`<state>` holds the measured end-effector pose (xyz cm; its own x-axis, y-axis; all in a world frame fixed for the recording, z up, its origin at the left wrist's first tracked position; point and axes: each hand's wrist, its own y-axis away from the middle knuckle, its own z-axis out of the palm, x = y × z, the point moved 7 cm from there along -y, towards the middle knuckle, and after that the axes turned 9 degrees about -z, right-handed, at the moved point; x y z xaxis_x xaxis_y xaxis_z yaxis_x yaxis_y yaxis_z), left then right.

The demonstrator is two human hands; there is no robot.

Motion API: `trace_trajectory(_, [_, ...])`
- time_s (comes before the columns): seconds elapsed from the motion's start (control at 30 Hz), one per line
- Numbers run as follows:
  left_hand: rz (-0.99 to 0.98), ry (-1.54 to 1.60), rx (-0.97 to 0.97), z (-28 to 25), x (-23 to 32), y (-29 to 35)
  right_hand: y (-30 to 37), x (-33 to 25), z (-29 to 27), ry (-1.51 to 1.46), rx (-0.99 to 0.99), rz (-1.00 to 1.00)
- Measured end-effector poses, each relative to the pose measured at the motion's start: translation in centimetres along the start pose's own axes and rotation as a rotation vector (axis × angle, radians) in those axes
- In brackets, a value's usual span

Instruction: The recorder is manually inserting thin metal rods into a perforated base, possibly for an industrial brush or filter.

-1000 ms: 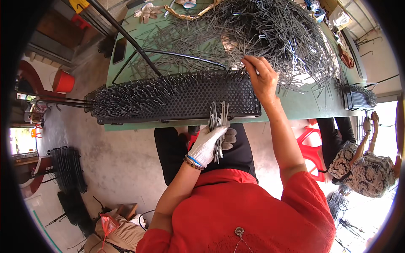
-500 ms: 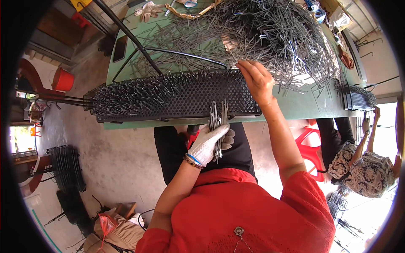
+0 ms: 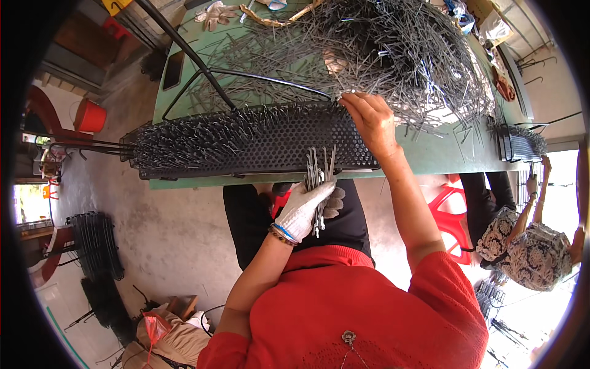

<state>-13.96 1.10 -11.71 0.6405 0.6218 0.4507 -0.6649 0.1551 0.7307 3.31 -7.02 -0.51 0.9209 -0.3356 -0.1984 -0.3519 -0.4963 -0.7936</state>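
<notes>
At the black perforated rack's (image 3: 295, 140) far edge, I see the bare right hand (image 3: 372, 120), fingertips together, contents indiscernible; it has shifted leftward, judged nearer the rod-studded part (image 3: 190, 138). The gloved left hand (image 3: 302, 209) clasps thin metal rods (image 3: 315, 165) by the near edge.

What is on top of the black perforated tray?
Thin dark rods crowd the left of the tray; further right it looks mostly bare. The right hand hides the far right corner from view.

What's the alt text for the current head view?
A white-gloved left hand holds thin grey metallic rods; the bare right hand is at the far edge of a long black perforated rack, its left part bristling with rods. Beyond, a tangled grey rod heap lies on a green table.
</notes>
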Motion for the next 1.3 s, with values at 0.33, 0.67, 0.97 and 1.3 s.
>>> trace_trajectory(0.33, [0.004,0.000,0.006,-0.1,0.0,0.3,1.0,-0.9,0.7,0.043,-0.065,0.030])
trace_trajectory(0.67, [0.021,0.032,-0.019,-0.1,-0.1,0.3,2.2,-0.6,0.6,-0.032,-0.115,0.091])
trace_trajectory(0.97, [0.026,0.034,-0.032,-0.1,0.0,0.2,2.3,-0.3,0.8,-0.067,-0.080,0.142])
trace_trajectory(1.3, [-0.014,0.037,-0.009,-0.4,-0.5,0.0,1.8,-0.6,0.3,-0.056,-0.023,0.211])
